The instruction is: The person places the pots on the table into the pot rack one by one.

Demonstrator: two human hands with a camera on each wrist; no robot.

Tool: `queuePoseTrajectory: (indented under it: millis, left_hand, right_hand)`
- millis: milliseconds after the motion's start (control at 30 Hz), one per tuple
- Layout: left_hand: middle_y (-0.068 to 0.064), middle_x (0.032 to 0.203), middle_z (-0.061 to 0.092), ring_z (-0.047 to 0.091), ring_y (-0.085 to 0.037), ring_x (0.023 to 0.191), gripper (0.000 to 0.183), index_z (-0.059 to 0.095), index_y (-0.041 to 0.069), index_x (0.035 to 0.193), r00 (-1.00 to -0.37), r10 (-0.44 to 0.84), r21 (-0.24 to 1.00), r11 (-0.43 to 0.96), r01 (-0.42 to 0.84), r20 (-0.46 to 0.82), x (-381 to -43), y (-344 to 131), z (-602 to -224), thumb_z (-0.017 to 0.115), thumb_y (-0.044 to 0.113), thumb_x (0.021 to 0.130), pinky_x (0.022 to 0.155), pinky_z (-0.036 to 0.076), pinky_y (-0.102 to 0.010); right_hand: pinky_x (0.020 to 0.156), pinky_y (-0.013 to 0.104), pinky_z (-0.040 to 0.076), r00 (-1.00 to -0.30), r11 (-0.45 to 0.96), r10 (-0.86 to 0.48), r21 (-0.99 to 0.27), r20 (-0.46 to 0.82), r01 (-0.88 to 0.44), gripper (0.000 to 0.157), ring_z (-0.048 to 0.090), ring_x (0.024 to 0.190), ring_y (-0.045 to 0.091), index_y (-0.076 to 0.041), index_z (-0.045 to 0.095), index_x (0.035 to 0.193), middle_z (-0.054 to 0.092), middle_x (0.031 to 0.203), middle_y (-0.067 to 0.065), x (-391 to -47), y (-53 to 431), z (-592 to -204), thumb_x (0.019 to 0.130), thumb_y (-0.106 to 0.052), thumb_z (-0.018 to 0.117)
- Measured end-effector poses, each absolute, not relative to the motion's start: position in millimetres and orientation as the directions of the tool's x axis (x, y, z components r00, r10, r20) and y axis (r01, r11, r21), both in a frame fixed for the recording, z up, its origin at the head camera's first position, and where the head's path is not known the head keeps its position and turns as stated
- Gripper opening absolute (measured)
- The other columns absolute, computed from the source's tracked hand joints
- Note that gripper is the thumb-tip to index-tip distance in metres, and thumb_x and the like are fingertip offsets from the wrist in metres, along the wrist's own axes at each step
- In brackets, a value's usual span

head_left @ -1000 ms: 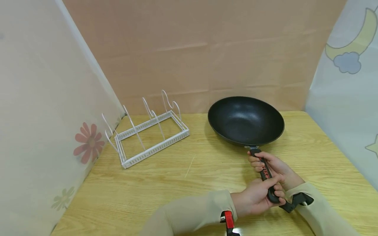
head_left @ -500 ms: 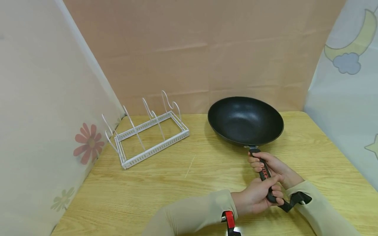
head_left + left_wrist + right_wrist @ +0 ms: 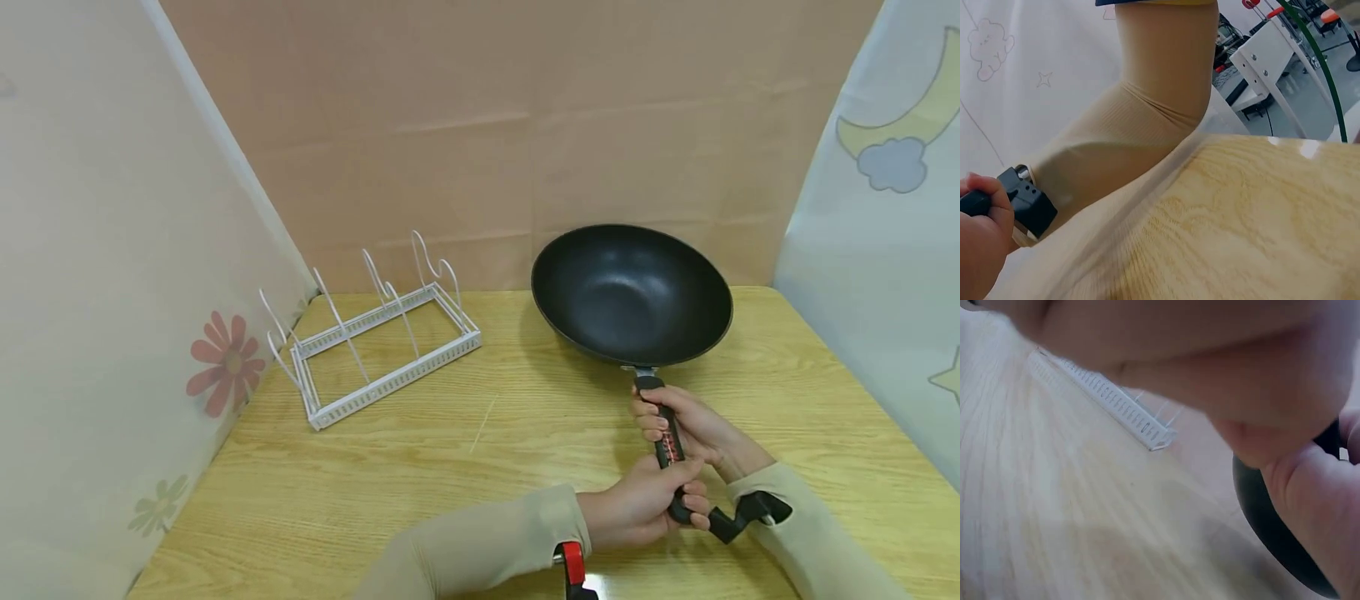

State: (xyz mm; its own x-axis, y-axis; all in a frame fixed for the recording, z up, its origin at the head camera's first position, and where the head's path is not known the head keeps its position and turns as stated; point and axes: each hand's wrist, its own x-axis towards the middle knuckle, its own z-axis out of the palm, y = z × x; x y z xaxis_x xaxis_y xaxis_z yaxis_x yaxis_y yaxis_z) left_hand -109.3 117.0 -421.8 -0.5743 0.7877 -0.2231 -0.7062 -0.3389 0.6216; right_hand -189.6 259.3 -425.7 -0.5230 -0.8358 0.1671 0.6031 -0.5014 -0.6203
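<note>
A black wok (image 3: 630,296) leans its inside toward me at the right of the head view. Its black handle (image 3: 668,446) with red lettering points down toward me. My right hand (image 3: 697,433) grips the handle near the bowl, thumb on top. Lower down, my left hand (image 3: 637,504) wraps the handle's end, its thumb meeting the right hand. In the left wrist view the handle's end (image 3: 974,203) pokes out of the hand at the left edge. Blurred hands cover much of the right wrist view, with the dark wok (image 3: 1272,525) partly behind them.
A white wire pan rack (image 3: 390,383) with upright dividers stands on the wooden table (image 3: 360,475) at left. Printed cloth walls (image 3: 187,275) flank the table, and a tan backdrop (image 3: 450,133) closes the rear. Beyond the table's edge, equipment (image 3: 1266,62) shows in the left wrist view.
The wok's far rim has risen and its inside tips further toward me. The handle's end has dropped slightly and shifted left with my left hand. Both hands keep their hold; the rack stays put.
</note>
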Motion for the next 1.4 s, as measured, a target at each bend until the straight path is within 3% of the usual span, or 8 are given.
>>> queuePoseTrajectory:
  millis: [300, 767, 1000, 1233, 1400]
  left_hand:
    - [0.005, 0.072, 0.031, 0.028, -0.007, 0.058, 0.004, 0.037, 0.018, 0.107, -0.539, 0.830, 0.660, -0.327, -0.676, -0.141, -113.6, 106.0, -421.4, 0.035, 0.018, 0.109, 0.060, 0.030, -0.021]
    - [0.008, 0.068, 0.030, 0.031, -0.004, 0.057, 0.025, 0.036, 0.019, 0.088, -0.456, 0.890, 0.690, -0.340, -0.639, 0.016, -118.3, 89.9, -419.5, 0.025, 0.019, 0.111, 0.062, 0.033, -0.020]
    - [0.007, 0.067, 0.029, 0.028, -0.006, 0.057, 0.028, 0.035, 0.018, 0.085, -0.462, 0.883, 0.687, -0.387, -0.615, 0.083, -120.1, 83.7, -417.5, 0.021, 0.017, 0.109, 0.062, 0.029, -0.023]
    - [0.008, 0.065, 0.029, 0.026, -0.006, 0.056, 0.035, 0.034, 0.019, 0.074, -0.475, 0.872, 0.663, -0.424, -0.617, 0.115, -120.1, 77.3, -417.4, 0.023, 0.018, 0.108, 0.060, 0.026, -0.023]
    - [0.008, 0.064, 0.030, 0.026, -0.007, 0.054, 0.033, 0.034, 0.020, 0.075, -0.495, 0.858, 0.657, -0.454, -0.602, 0.138, -120.5, 73.9, -417.3, 0.023, 0.017, 0.106, 0.058, 0.025, -0.024]
  right_hand:
    - [0.074, 0.025, 0.050, -0.563, -0.499, -0.807, -0.717, 0.178, 0.487, 0.032, 0.035, 0.070, 0.012, -0.003, 0.037, 0.116, 0.052, 0.091, 0.002, -188.7, 253.6, -407.9, 0.108, -0.006, 0.006]
    - [0.074, 0.024, 0.052, -0.616, -0.417, -0.776, -0.842, 0.134, 0.342, 0.021, 0.048, 0.071, 0.010, -0.006, 0.037, 0.106, 0.049, 0.087, -0.001, -186.0, 243.8, -388.0, 0.109, -0.004, 0.015]
    - [0.072, 0.025, 0.052, -0.660, -0.360, -0.745, -0.892, 0.099, 0.272, 0.006, 0.052, 0.071, 0.008, -0.007, 0.028, 0.107, 0.049, 0.085, -0.002, -184.0, 236.0, -377.6, 0.109, -0.007, 0.023]
    - [0.069, 0.024, 0.051, -0.683, -0.290, -0.725, -0.940, 0.092, 0.181, 0.008, 0.052, 0.069, 0.007, -0.006, 0.030, 0.103, 0.048, 0.083, -0.003, -182.9, 227.0, -370.1, 0.109, -0.008, 0.027]
    - [0.068, 0.024, 0.051, -0.704, -0.242, -0.705, -0.961, 0.079, 0.135, 0.008, 0.051, 0.068, 0.007, -0.006, 0.032, 0.102, 0.048, 0.082, -0.003, -182.2, 220.3, -365.0, 0.109, -0.009, 0.030]
